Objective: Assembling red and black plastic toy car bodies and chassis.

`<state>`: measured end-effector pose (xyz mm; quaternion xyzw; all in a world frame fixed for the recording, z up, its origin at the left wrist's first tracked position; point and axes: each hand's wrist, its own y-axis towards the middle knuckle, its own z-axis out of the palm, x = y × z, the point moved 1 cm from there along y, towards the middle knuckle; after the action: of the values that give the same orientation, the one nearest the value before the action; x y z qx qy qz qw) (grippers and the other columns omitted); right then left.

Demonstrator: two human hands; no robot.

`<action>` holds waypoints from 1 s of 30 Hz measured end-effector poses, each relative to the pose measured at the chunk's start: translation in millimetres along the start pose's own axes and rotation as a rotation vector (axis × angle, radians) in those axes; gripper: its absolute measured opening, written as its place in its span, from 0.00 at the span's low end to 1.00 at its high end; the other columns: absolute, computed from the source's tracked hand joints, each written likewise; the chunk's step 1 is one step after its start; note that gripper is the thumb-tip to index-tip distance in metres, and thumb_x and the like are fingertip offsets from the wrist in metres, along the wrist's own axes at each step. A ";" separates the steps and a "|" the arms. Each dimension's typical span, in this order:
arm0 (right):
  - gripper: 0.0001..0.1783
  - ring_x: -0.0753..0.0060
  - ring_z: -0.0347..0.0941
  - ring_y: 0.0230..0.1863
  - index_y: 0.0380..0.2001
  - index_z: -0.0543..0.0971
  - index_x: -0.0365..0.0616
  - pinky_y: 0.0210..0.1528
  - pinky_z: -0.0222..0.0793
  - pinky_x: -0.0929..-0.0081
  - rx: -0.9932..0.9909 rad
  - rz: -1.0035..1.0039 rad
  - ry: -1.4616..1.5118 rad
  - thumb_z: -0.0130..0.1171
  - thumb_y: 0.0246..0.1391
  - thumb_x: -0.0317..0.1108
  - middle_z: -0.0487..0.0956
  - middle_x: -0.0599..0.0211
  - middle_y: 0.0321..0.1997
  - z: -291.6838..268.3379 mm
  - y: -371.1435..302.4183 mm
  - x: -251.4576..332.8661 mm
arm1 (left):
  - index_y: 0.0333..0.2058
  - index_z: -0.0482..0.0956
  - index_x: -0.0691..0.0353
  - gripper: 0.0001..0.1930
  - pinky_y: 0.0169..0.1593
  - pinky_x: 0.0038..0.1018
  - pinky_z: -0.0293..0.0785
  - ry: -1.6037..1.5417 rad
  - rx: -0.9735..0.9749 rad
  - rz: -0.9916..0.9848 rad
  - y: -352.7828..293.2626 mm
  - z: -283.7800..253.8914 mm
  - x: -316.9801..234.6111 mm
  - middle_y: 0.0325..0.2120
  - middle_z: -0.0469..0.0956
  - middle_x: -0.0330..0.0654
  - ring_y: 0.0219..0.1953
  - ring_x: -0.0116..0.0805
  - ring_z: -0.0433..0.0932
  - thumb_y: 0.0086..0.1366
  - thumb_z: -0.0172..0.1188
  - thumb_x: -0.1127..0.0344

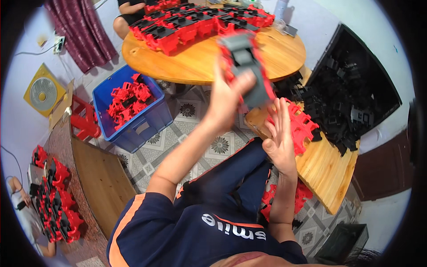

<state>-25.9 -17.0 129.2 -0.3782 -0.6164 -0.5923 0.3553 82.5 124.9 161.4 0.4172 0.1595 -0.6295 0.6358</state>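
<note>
My left hand (222,102) grips what looks like a toy car body (258,92), dark grey-black on top with red sides. It is tilted and slightly blurred, held up in front of the round wooden table (195,69), with my thumb across its top. My right hand (281,151) is raised near the car body's lower end, fingers stretched out and palm turned toward it. Whether the fingertips touch it I cannot tell. Just beyond my right hand, red plastic shells (303,129) lie on a small wooden board (331,171).
Rows of red-and-black pieces (191,26) cover the table's far part. A blue crate (142,129) with red parts stands left; black parts (351,93) are heaped right. Other people (124,24) sit beyond the table and at far left, near more pieces (58,200).
</note>
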 end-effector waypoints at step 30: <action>0.09 0.80 0.76 0.37 0.41 0.79 0.35 0.40 0.70 0.80 -0.799 0.389 -0.167 0.59 0.58 0.26 0.81 0.69 0.37 -183.8 -137.2 -65.5 | 0.57 0.74 0.52 0.24 0.64 0.51 0.51 1.364 0.798 0.580 -42.5 43.6 215.9 0.61 0.66 0.44 0.65 0.52 0.58 0.65 0.57 0.50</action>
<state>-119.2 -205.3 16.3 -0.6410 -0.2834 -0.6734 0.2354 62.6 -45.0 16.4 0.9241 0.1607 -0.0605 0.3415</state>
